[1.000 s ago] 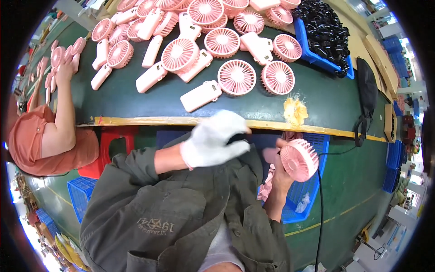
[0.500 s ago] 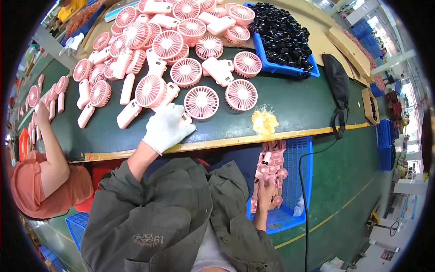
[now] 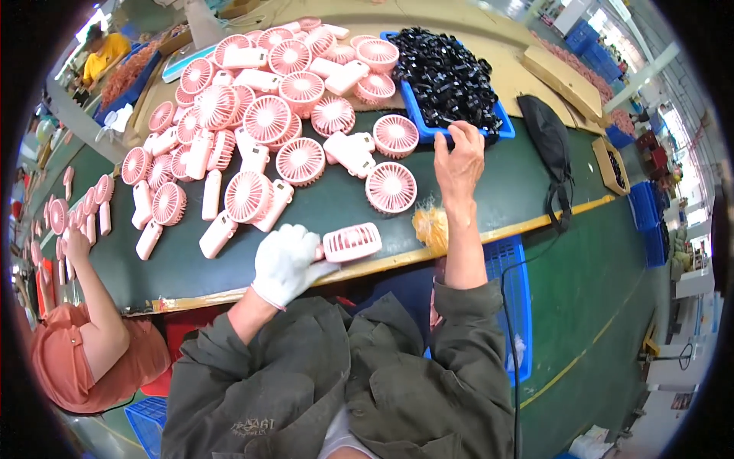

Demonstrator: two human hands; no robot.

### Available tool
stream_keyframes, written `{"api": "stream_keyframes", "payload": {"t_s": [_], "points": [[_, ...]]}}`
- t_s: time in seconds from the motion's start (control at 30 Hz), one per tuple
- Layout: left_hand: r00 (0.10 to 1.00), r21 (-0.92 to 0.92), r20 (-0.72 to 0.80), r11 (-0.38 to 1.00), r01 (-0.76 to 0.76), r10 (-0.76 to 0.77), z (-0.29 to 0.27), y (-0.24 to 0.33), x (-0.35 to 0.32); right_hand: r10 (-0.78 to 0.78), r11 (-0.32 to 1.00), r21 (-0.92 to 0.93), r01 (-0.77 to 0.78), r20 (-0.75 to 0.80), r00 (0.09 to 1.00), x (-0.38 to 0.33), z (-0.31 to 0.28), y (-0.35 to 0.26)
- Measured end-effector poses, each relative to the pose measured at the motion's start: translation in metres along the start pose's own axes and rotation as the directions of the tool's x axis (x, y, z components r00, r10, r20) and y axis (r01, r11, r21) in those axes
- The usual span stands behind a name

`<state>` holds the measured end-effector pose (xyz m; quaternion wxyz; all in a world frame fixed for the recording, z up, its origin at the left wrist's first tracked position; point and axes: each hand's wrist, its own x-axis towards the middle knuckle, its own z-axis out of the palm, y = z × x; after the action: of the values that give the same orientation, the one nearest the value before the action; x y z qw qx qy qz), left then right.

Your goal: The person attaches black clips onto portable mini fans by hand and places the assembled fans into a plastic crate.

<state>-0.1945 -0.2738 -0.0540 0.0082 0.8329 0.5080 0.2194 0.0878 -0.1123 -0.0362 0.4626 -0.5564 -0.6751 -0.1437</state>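
Observation:
My left hand (image 3: 286, 264), in a white glove, is closed around the handle of a pink handheld fan (image 3: 352, 242). That fan lies sideways over the table's front edge, its slotted head pointing right. My right hand (image 3: 460, 157), bare, reaches over the near edge of a blue tray (image 3: 495, 131) heaped with glossy black parts (image 3: 451, 73). Its thumb stands apart from the bent fingers, and the fingertips are at the black parts. Left of the tray, many more pink fans (image 3: 300, 161) lie piled on the green table.
A yellow clump (image 3: 430, 229) sits by the taped table edge. A black cloth bag (image 3: 546, 138) lies at the right, with a cord hanging down. Below is a blue crate (image 3: 517, 306), partly hidden by my right arm. A co-worker's arm (image 3: 103, 287) is at the left.
My right hand has come up from the blue crate to the tray of black parts. My left hand has drawn a fan from the pile toward the front edge and turned it sideways.

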Motion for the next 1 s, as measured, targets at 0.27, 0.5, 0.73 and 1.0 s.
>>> {"api": "stream_keyframes", "payload": {"t_s": [0.27,0.5,0.73,1.0], "points": [[1.0,-0.008,0.001,1.0,0.025,-0.025,0.008,0.011,0.003,-0.005,0.967,-0.249,0.052,0.185,0.983,0.021,0.022,0.049],[0.999,-0.036,-0.038,0.999,0.022,-0.024,0.001,0.014,0.006,0.061,0.954,-0.291,0.066,0.405,0.912,0.057,0.028,0.033],[0.998,-0.011,0.024,0.998,0.056,-0.056,-0.001,0.019,0.006,0.337,0.916,0.187,-0.355,0.12,0.934,0.103,0.031,0.042],[0.999,-0.049,-0.03,0.998,0.036,-0.038,0.003,0.025,0.005,0.251,0.839,0.521,-0.159,-0.11,0.962,0.067,0.002,0.007]]}}
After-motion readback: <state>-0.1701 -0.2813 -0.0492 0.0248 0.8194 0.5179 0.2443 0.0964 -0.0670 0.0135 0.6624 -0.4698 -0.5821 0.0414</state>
